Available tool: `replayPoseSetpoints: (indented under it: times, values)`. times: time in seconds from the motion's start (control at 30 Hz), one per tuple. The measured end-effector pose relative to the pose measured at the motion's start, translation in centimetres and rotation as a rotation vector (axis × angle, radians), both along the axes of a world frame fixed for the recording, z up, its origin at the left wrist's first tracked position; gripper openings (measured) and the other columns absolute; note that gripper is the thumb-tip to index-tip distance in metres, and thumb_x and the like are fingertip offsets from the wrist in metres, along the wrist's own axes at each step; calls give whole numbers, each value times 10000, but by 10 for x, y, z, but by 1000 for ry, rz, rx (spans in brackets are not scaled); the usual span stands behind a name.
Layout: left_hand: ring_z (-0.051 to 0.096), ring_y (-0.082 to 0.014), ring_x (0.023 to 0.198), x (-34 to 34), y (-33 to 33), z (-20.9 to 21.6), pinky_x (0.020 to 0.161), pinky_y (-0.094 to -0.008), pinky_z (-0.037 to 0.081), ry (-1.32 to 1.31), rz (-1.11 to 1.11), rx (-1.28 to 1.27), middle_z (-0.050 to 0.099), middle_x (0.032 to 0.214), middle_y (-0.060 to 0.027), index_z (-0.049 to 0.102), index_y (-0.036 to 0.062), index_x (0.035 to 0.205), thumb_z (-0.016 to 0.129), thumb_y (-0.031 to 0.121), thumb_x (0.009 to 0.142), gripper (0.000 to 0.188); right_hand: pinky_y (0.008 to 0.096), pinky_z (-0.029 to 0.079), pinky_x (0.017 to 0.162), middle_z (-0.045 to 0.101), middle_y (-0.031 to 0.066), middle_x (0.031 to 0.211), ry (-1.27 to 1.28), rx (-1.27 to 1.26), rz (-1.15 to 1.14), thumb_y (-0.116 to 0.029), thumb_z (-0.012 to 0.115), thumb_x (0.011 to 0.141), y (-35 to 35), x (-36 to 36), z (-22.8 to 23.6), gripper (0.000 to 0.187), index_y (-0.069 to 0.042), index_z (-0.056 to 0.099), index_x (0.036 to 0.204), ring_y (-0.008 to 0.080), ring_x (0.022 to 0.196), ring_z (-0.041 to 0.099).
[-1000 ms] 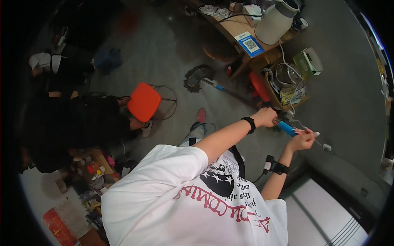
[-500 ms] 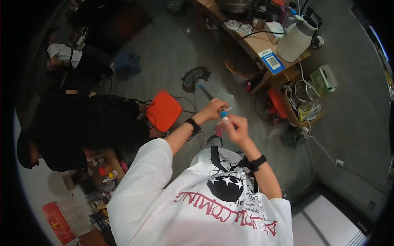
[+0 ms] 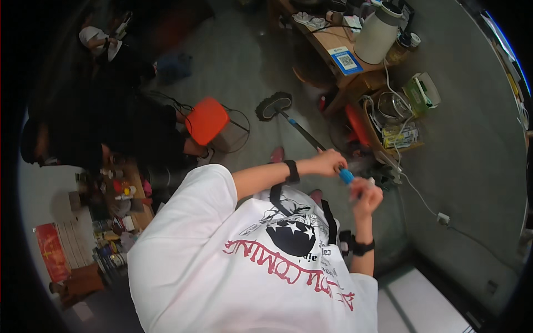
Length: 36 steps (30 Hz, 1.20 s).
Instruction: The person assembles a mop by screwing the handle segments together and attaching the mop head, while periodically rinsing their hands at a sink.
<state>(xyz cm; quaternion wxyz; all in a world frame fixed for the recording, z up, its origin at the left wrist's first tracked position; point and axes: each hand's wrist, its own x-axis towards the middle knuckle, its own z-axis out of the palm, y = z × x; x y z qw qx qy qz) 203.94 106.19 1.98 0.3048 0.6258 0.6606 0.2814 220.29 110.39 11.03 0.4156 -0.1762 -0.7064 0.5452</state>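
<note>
A long-handled mop point(image 3: 302, 132) slants from the floor up to my two hands. Its dark fringed head point(image 3: 267, 112) lies flat on the grey floor, ahead of my feet. My left hand point(image 3: 328, 162) is closed around the handle, just below a bright blue section point(image 3: 346, 176). At the upper end of the handle, my right hand point(image 3: 366, 198) is closed, its fingers slightly blurred. The stretch of handle inside each fist is hidden.
An orange stool point(image 3: 207, 120) stands left of the mop, beside a person in black point(image 3: 133, 125). A wooden table point(image 3: 325, 41) bears a large pale jug point(image 3: 377, 34). Below it stands a box point(image 3: 392, 119) of odds and ends. A white cable point(image 3: 419, 195) runs along the right side.
Both hands have moved right and toward me, keeping hold of the handle. The mop head has shifted slightly right, and the handle now slants more. The view has turned somewhat.
</note>
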Motion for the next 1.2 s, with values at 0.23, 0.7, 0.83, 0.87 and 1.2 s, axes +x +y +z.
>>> replayPoseSetpoints:
  times: [0.23, 0.7, 0.83, 0.87, 1.2]
  values:
    - [580, -325, 725, 140, 19, -2, 568, -637, 384, -61, -281, -193, 604, 683, -106, 623, 97, 746, 643, 258, 610, 212, 323, 452, 602, 442, 62, 416, 16, -207, -155, -283, 289, 912, -10, 156, -12, 496, 30, 525, 606, 166, 422, 472]
    - [520, -302, 890, 86, 22, -13, 697, -732, 272, -3, -139, -198, 594, 816, -83, 611, 116, 822, 627, 215, 627, 219, 347, 468, 603, 467, 86, 430, 108, -145, -234, -225, 258, 920, -2, 85, -22, 473, 29, 498, 602, 189, 451, 498]
    - [497, -274, 927, 23, 20, -19, 756, -705, 288, 58, -70, -170, 583, 854, -53, 599, 135, 860, 623, 235, 626, 255, 340, 468, 604, 465, 79, 432, 54, -149, -204, -220, 260, 919, -1, 16, -15, 467, 26, 486, 594, 180, 452, 491]
    - [495, -267, 935, 4, 20, -19, 778, -699, 281, 60, -54, -179, 583, 869, -41, 592, 137, 877, 614, 239, 635, 263, 337, 468, 608, 463, 79, 433, 36, -141, -195, -220, 262, 919, -1, -3, -14, 467, 25, 479, 587, 178, 452, 489]
    - [477, -247, 957, -191, 3, -17, 805, -695, 267, 10, 19, -95, 572, 874, -29, 575, 138, 907, 575, 237, 666, 261, 290, 450, 570, 462, 72, 452, -47, -148, -128, -135, 302, 898, -14, -199, -8, 419, 36, 480, 560, 177, 499, 519]
